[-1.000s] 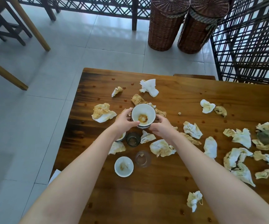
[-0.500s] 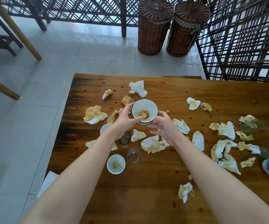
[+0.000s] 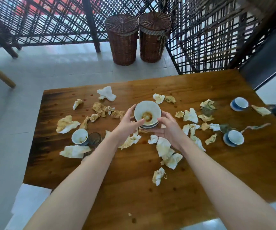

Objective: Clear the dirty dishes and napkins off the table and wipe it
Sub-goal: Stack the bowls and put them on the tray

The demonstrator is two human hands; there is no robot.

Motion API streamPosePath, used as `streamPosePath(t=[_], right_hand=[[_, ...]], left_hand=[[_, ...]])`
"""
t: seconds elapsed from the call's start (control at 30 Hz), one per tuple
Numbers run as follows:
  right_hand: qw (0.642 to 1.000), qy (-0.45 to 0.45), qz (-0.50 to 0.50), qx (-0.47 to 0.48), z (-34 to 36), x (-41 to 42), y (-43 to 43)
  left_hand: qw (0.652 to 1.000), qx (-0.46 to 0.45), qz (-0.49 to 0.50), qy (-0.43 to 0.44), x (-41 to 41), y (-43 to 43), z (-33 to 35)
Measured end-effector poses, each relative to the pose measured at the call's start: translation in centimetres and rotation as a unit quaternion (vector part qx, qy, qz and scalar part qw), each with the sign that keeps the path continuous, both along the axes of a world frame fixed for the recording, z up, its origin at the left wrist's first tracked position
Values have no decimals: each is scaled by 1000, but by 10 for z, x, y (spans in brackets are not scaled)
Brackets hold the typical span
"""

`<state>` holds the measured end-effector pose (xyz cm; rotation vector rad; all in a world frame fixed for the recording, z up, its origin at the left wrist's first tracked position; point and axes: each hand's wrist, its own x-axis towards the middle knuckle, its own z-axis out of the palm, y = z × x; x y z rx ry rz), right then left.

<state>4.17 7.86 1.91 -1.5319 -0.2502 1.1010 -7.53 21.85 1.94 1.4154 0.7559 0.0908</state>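
Across the wooden worktop (image 3: 134, 188) the job looks barely begun: the wood is unwiped, spotted with drips and littered all over. At its centre is the stack of stained bowls (image 3: 148, 113). The left hand (image 3: 127, 125) grips it at eight o'clock, thumb over the rim and fingers curled round the side. The right hand (image 3: 170, 130) clasps it at four o'clock, fingers curled beneath; whether it has left the wood I cannot tell.

Left to gather:
- the far blue cup (image 3: 239, 103) at three o'clock
- the near blue cup (image 3: 233, 137) at four
- a dirty cup (image 3: 79, 136) and a glass (image 3: 94, 138) at eight
- crumpled napkins (image 3: 164, 146) throughout

The six o'clock edge has bare wood. Past the twelve o'clock edge, open floor leads to two wicker baskets (image 3: 123, 39).
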Motion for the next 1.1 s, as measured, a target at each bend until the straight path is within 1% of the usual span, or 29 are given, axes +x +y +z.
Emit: streamPosePath(t=[0.17, 0.43, 0.67, 0.83, 1.1], right_hand=[[999, -5, -36, 11, 11, 15, -64], [997, -14, -78, 26, 29, 50, -186], [993, -47, -107, 19, 38, 85, -290], [988, -59, -136, 28, 41, 107, -343], [979, -69, -190, 15, 36, 153, -408]], left_hand=[[1000, -16, -7, -1, 25, -62, 11], [997, -53, -49, -12, 72, -175, 30], [996, -53, -65, -15, 117, -275, 41], [995, -44, -84, -22, 149, -324, 43], [987, -50, -151, -12, 214, -380, 40]])
